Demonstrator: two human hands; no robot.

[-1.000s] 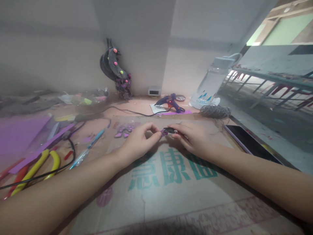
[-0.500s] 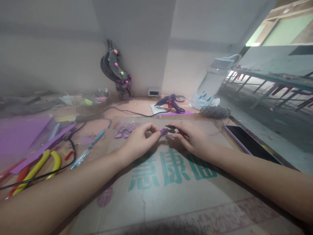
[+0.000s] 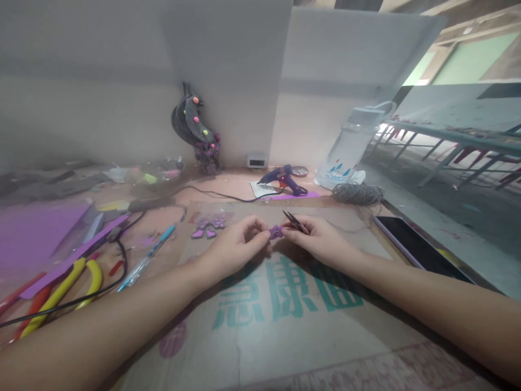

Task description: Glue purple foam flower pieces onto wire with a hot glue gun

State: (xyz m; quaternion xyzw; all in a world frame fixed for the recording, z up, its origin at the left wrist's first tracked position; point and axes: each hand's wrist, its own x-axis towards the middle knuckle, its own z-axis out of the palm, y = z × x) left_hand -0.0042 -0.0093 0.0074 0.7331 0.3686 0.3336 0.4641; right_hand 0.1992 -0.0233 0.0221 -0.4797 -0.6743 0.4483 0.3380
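Note:
My left hand (image 3: 247,241) is closed, its thumb and fingers pinching a small purple craft piece (image 3: 275,232) over the cardboard sheet (image 3: 260,347). From the other side, the thumb and fingertips of my right hand (image 3: 319,234) meet the same piece. A pair of small dark scissors (image 3: 293,220) is tucked in that right hand, blades pointing up and away to the left. The handles are mostly hidden by the fingers. Several purple shapes with grey edges (image 3: 208,225) lie on the sheet just beyond my left hand.
A glue gun (image 3: 283,178) with a lit red light rests at the back, its black cord running left. Behind stand a grey crescent-shaped decoration (image 3: 193,122) and a water bottle (image 3: 348,146). Grey string (image 3: 358,193) and a phone (image 3: 419,247) are right; yellow-handled pliers (image 3: 55,296) and a pen (image 3: 148,255) left.
The scissors blades have swung upward, away from the purple piece. My right fingertips have come in to touch the piece, which my left hand still pinches. The view has tilted up slightly.

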